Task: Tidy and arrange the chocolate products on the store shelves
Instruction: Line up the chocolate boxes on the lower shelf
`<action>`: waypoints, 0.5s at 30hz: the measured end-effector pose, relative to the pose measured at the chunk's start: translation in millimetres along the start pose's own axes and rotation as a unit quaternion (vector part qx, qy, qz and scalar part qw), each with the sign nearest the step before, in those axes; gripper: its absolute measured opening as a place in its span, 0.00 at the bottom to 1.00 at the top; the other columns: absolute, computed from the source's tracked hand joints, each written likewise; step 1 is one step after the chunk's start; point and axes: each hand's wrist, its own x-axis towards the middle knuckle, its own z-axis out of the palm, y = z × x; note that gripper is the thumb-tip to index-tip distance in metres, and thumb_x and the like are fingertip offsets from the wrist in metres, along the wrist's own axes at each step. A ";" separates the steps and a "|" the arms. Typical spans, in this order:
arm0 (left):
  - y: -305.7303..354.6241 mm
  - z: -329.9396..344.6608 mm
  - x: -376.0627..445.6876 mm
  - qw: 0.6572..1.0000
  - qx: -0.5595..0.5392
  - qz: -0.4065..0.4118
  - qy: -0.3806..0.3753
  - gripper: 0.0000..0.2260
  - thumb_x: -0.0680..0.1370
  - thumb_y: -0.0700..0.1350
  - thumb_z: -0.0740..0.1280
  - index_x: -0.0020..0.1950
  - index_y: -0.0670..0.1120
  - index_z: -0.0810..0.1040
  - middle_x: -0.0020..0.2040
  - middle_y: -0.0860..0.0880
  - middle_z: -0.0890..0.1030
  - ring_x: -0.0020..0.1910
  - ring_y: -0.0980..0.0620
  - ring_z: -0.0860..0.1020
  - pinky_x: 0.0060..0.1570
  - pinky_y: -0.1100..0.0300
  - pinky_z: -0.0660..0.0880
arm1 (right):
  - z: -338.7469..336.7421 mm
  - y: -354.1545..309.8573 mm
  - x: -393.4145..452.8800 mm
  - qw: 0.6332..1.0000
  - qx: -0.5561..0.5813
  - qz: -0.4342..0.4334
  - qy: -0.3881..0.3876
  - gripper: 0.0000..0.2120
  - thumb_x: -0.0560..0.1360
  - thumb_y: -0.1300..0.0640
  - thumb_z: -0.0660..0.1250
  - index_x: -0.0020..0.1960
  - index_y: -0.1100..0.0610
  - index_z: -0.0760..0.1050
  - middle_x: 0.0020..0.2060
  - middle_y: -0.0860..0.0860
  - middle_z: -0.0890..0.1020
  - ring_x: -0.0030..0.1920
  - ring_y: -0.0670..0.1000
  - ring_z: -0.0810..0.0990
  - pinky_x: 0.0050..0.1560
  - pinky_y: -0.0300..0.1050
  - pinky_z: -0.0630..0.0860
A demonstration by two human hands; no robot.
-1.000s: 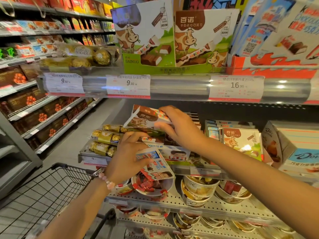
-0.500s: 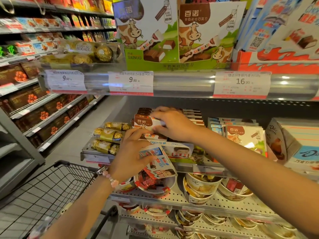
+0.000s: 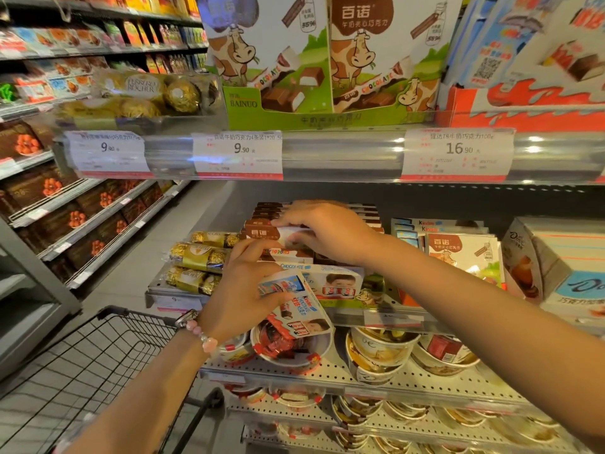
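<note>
Supermarket shelving (image 3: 327, 317) fills the head view. Right hand (image 3: 330, 232) pinches a brown-and-white chocolate box (image 3: 262, 231) on top of the middle-shelf stack. Left hand (image 3: 244, 290) grips a Kinder pack (image 3: 294, 306) just below, at the shelf's front edge.

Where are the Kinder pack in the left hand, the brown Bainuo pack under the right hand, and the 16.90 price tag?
Kinder pack (image 3: 296, 306), head view, on its printed front.
Brown Bainuo pack (image 3: 262, 231), head view, on its brown end.
16.90 price tag (image 3: 458, 154), head view, on its centre.
</note>
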 end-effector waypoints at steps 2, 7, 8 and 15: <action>1.1 -0.7 0.9 1.000 -0.003 0.001 0.003 0.15 0.65 0.53 0.71 0.48 0.47 0.84 0.59 0.54 0.72 0.60 0.55 0.63 0.58 0.55 0.62 | 4.8 1.3 1.1 1.000 0.008 -0.009 -0.015 0.13 0.76 0.58 0.66 0.60 0.52 0.79 0.52 0.48 0.78 0.50 0.48 0.76 0.51 0.49 0.74; -1.0 -1.1 5.5 1.000 -0.002 -0.014 -0.012 0.13 0.67 0.50 0.75 0.49 0.47 0.84 0.60 0.54 0.71 0.60 0.58 0.60 0.61 0.56 0.62 | 6.6 4.7 0.4 0.997 0.056 0.015 -0.059 0.15 0.79 0.59 0.61 0.64 0.53 0.76 0.55 0.50 0.76 0.55 0.49 0.73 0.57 0.48 0.71; -1.3 -1.1 5.9 1.000 -0.004 -0.018 -0.013 0.13 0.67 0.49 0.76 0.49 0.47 0.84 0.60 0.56 0.70 0.61 0.58 0.59 0.61 0.56 0.61 | 3.2 4.4 -0.3 0.996 0.059 0.016 -0.067 0.16 0.79 0.60 0.60 0.66 0.54 0.74 0.58 0.51 0.76 0.58 0.50 0.73 0.59 0.46 0.70; 2.0 -2.0 1.1 1.000 0.012 0.005 0.003 0.14 0.66 0.54 0.71 0.46 0.47 0.84 0.66 0.53 0.68 0.66 0.57 0.57 0.64 0.56 0.58 | -44.3 -0.4 -47.6 0.990 0.108 0.092 0.000 0.05 0.75 0.53 0.66 0.48 0.53 0.80 0.60 0.47 0.74 0.62 0.45 0.70 0.64 0.47 0.69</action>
